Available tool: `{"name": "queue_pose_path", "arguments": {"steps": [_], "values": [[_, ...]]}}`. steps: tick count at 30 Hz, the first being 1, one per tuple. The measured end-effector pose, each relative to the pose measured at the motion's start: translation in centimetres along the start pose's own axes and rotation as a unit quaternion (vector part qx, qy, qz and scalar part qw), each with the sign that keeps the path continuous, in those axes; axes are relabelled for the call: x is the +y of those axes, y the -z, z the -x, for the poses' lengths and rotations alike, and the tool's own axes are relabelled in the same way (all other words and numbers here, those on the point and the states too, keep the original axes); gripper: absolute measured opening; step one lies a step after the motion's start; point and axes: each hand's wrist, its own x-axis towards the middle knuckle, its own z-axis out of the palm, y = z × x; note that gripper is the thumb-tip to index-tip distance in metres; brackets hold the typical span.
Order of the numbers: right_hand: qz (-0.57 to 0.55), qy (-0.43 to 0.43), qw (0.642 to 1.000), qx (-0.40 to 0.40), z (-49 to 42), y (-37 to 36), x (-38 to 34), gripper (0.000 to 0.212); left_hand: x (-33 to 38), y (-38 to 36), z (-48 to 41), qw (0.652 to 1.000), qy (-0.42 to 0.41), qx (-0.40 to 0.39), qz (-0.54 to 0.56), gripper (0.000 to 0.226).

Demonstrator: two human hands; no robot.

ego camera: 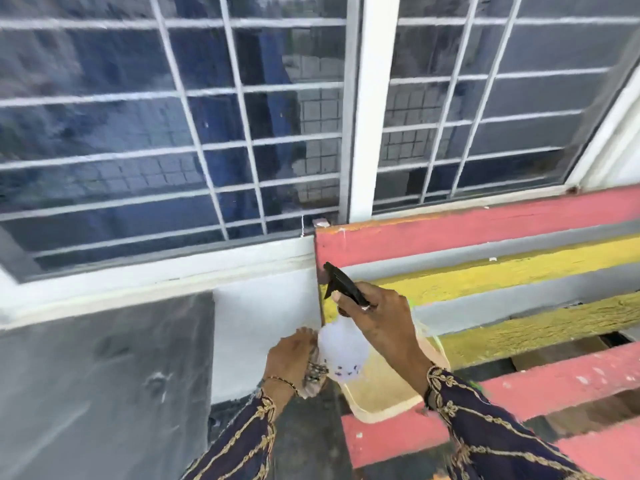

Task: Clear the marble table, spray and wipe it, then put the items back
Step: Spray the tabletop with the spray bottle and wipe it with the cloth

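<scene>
My right hand (384, 320) grips the neck of a white spray bottle (343, 348) with a black trigger head (341, 284) that points left. The bottle hangs in the air beside the left end of a slatted bench. My left hand (291, 362) is just left of the bottle's body, fingers curled around a small beaded or patterned item (316, 370) that I cannot make out clearly. A pale yellow cloth (384, 389) lies on the bench slats under the bottle. The marble table is out of view.
A bench with pink and yellow slats (519, 282) fills the right side. A barred window (214, 133) with a white sill spans the back. A grey wall panel (104, 386) and white wall are at the left. Dark floor lies below my arms.
</scene>
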Motion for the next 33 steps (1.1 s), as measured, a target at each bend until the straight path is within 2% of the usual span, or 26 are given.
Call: {"name": "queue_pose_path", "arguments": {"steps": [3,5,7,9,11,13,15,18,22,27,29,31,33], "values": [[-0.028,0.033,0.999,-0.026,2.3,-2.0,-7.3,0.025,-0.4,6.8,5.3,0.998,0.017,0.011,0.051,0.045],[-0.034,0.066,0.996,-0.043,4.4,-3.9,-12.4,0.025,-2.0,11.5,8.8,0.997,-0.015,0.001,0.072,0.044],[-0.021,0.089,0.994,-0.057,5.4,-5.3,-14.9,0.024,-3.4,13.5,10.5,0.996,-0.056,-0.048,0.058,0.043],[-0.008,0.123,0.99,-0.064,7.5,-7.3,-19.0,0.024,-5.6,16.9,13.1,0.994,-0.079,-0.061,0.041,0.046],[0.0,0.134,0.988,-0.072,9.8,-9.6,-22.6,0.033,-7.8,19.5,15.4,0.996,-0.084,-0.028,0.019,0.069],[-0.009,0.132,0.988,-0.077,11.6,-11.7,-25.6,0.043,-9.5,21.8,17.6,0.996,-0.075,0.042,0.003,0.083],[-0.036,0.134,0.987,-0.086,13.3,-13.5,-28.1,0.043,-10.5,23.9,20.0,0.991,-0.048,0.121,-0.029,0.097],[-0.076,0.133,0.983,-0.106,15.7,-16.0,-31.2,0.038,-11.7,26.5,22.5,0.974,-0.037,0.19,-0.121,0.106],[-0.137,0.118,0.971,-0.156,17.5,-19.0,-34.0,0.034,-13.9,29.4,24.2,0.964,-0.018,0.225,-0.136,0.103],[-0.173,0.052,0.932,-0.315,18.6,-26.0,-36.2,0.036,-17.7,31.8,24.8,0.969,0.013,0.226,-0.102,0.11],[-0.19,0.05,0.916,-0.35,19.0,-29.4,-36.9,0.04,-20.0,32.8,24.3,0.974,0.028,0.214,-0.071,0.113],[-0.186,0.051,0.91,-0.366,19.7,-33.1,-37.4,0.048,-22.6,34.5,23.8,0.983,0.053,0.178,-0.016,0.102],[-0.163,0.044,0.907,-0.386,20.3,-37.3,-37.7,0.05,-25.6,36.7,23.5,0.984,0.074,0.155,0.037,0.08]]}}
